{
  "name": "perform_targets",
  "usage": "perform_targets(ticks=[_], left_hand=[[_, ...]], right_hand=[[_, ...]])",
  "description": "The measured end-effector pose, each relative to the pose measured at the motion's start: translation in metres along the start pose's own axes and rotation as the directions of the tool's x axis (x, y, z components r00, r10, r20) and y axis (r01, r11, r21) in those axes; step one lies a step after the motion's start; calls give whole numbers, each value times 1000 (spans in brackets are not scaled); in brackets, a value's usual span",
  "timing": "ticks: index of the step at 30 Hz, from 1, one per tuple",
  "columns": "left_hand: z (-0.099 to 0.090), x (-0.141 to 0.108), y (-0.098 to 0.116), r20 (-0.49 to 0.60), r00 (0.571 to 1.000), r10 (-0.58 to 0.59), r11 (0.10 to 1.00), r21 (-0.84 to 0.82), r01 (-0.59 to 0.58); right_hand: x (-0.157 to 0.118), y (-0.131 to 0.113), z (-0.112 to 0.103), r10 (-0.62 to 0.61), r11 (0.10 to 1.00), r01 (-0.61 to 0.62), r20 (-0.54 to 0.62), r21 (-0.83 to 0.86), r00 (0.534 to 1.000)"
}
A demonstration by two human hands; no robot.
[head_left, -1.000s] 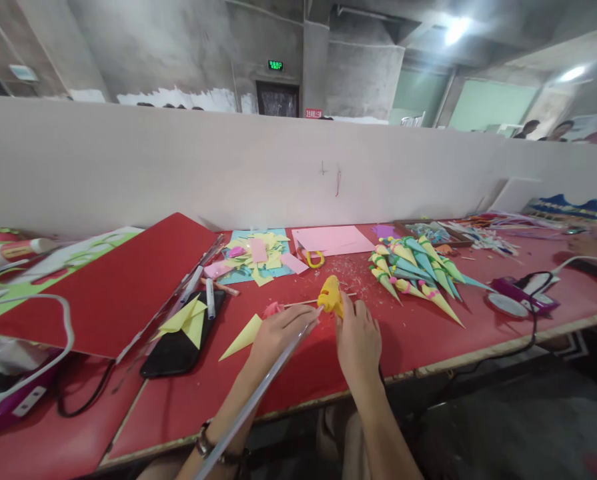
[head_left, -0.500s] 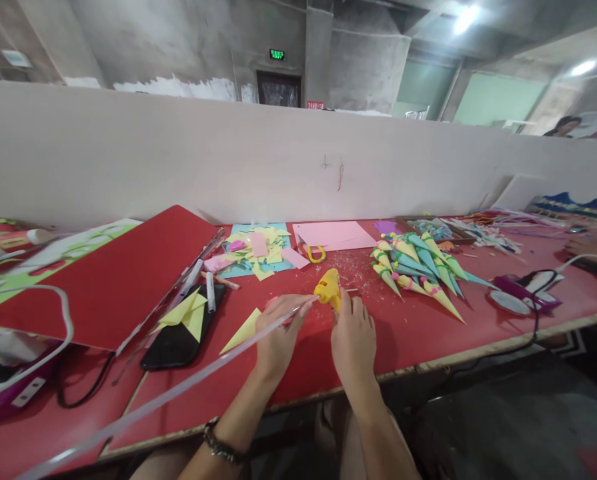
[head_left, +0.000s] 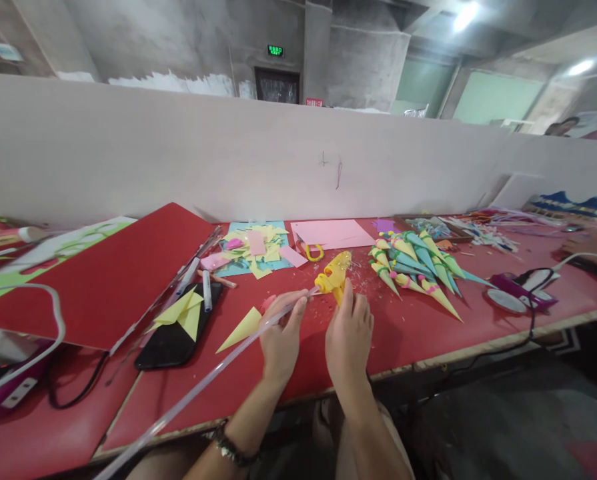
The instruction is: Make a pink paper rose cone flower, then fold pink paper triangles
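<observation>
My right hand (head_left: 349,330) is closed round the handle of a yellow glue gun (head_left: 334,275) above the red table. A long translucent glue stick (head_left: 218,373) runs from the back of the gun down to the lower left. My left hand (head_left: 282,330) pinches this stick close behind the gun. Just left of that hand lies a folded yellow paper cone (head_left: 241,331). A small pink piece (head_left: 267,303) shows partly behind the left fingers. Scraps of dried glue are scattered beyond the gun.
Finished paper cones (head_left: 418,263) lie piled at right. A black phone (head_left: 165,350) carries folded yellow paper (head_left: 181,312) and a marker (head_left: 207,291). Yellow-handled scissors (head_left: 314,252) touch pink sheets (head_left: 333,233). A red board (head_left: 108,287) leans at left; another person's hand (head_left: 585,250) is far right.
The glue gun has tilted, its front now pointing further right and up. The glue stick's free end has swung right and sits further inside the gun's line; both hands still hold on.
</observation>
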State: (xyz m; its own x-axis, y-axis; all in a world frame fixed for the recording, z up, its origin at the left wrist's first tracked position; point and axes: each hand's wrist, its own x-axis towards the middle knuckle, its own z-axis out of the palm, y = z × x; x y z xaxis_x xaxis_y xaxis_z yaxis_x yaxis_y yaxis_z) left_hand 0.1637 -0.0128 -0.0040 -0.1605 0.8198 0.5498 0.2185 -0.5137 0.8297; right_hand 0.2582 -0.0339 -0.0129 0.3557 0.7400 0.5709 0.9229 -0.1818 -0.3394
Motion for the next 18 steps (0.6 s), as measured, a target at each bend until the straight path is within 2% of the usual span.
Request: perform_targets(ticks=[3, 8, 10, 12, 18], left_hand=[[2, -2, 3, -22, 1000, -21, 999, -27, 20], [7, -7, 3, -59, 982, -181, 968, -186, 167], [8, -8, 3, -51, 976, -211, 953, -234, 194], [8, -6, 4, -46, 981, -190, 960, -217, 176], [-1, 4, 4, 5, 1000, -12, 1000, 7, 12]], right_hand=[[-1, -3, 0, -5, 1000, 5, -9, 26, 1000], [-1, -3, -2, -1, 999, 2, -33, 53, 999], [0, -2, -2, 4, 998, -1, -54, 65, 999], [0, -2, -2, 3, 998, 2, -65, 69, 998], [-2, -5, -3, -58, 998, 59, -33, 33, 998]])
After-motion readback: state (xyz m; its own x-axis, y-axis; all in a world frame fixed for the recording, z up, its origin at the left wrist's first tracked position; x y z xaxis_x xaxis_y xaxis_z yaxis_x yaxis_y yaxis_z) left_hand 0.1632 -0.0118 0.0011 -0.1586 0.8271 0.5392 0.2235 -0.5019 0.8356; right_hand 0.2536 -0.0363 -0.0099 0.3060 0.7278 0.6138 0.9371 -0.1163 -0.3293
